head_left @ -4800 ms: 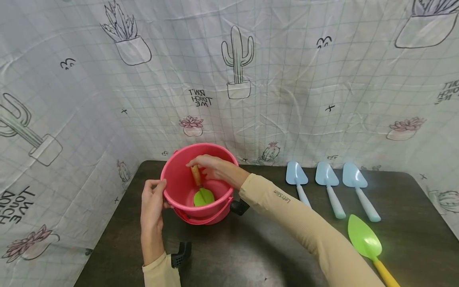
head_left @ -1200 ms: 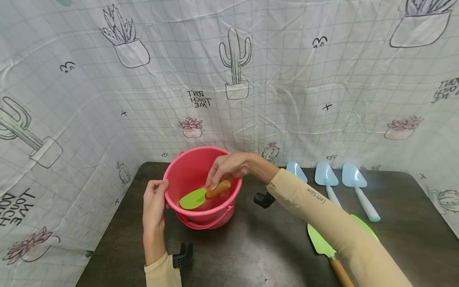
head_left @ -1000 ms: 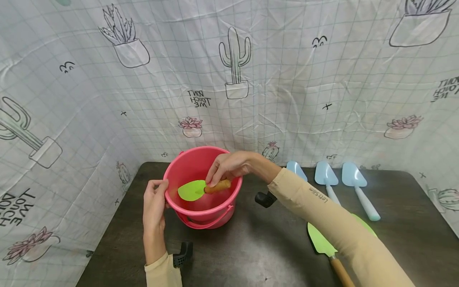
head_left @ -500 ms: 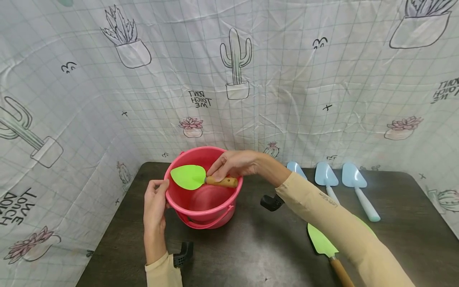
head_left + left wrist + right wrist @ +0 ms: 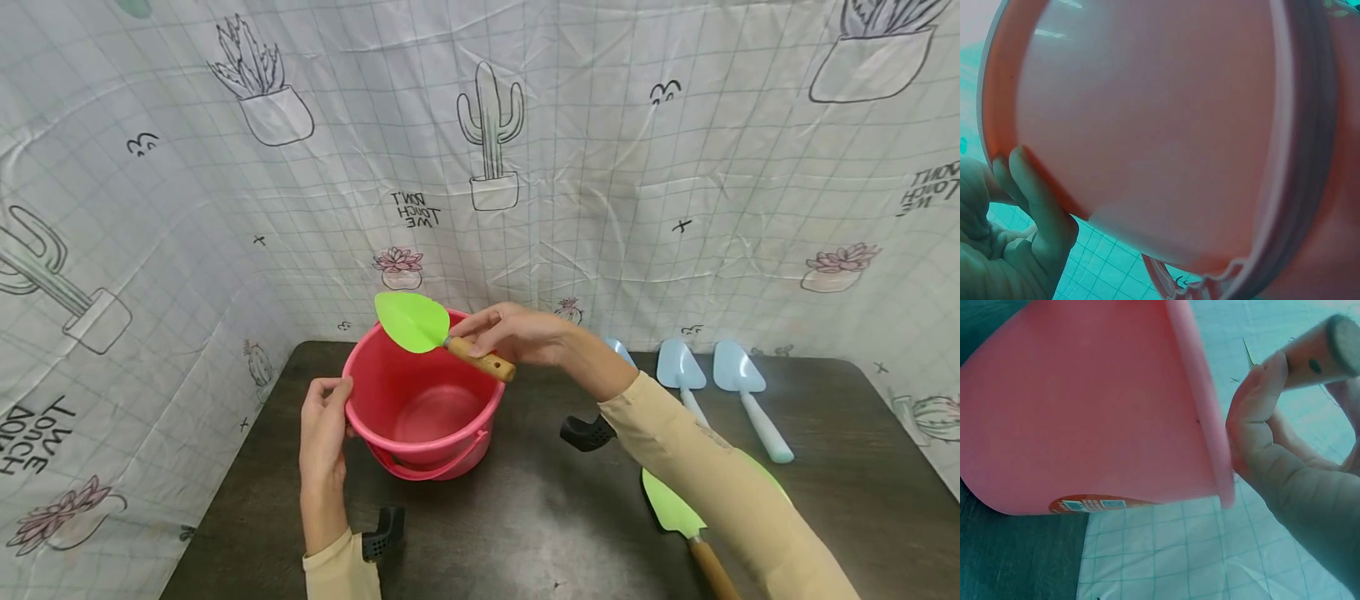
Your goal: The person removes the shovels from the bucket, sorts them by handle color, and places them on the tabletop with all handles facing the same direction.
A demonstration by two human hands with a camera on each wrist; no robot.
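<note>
A pink bucket (image 5: 423, 445) stands on the dark table, its inner floor showing. At its left rim my left hand (image 5: 322, 429) grips the edge; the left wrist view shows the fingers (image 5: 1041, 194) against the bucket's wall (image 5: 1147, 125). My right hand (image 5: 525, 333) pinches the wooden handle of a green trowel (image 5: 412, 321), its leaf-shaped blade pointing left above the bucket's far rim. In the right wrist view, the handle's end (image 5: 1316, 356) sticks out past the right hand (image 5: 1297, 469), beside the bucket's outer wall (image 5: 1085, 412).
On the right of the table lie three light blue trowels (image 5: 681, 365) in a row, the leftmost partly behind the right arm. Nearer are a green trowel with a wooden handle (image 5: 667, 504) and another green blade (image 5: 761, 472), mostly under the sleeve. A patterned cloth (image 5: 600, 167) hangs behind.
My right hand has lifted the green trowel up out of the bucket. Since the earliest frame, another wooden-handled green trowel has come to lie on the table. The left hand stays on the rim.
</note>
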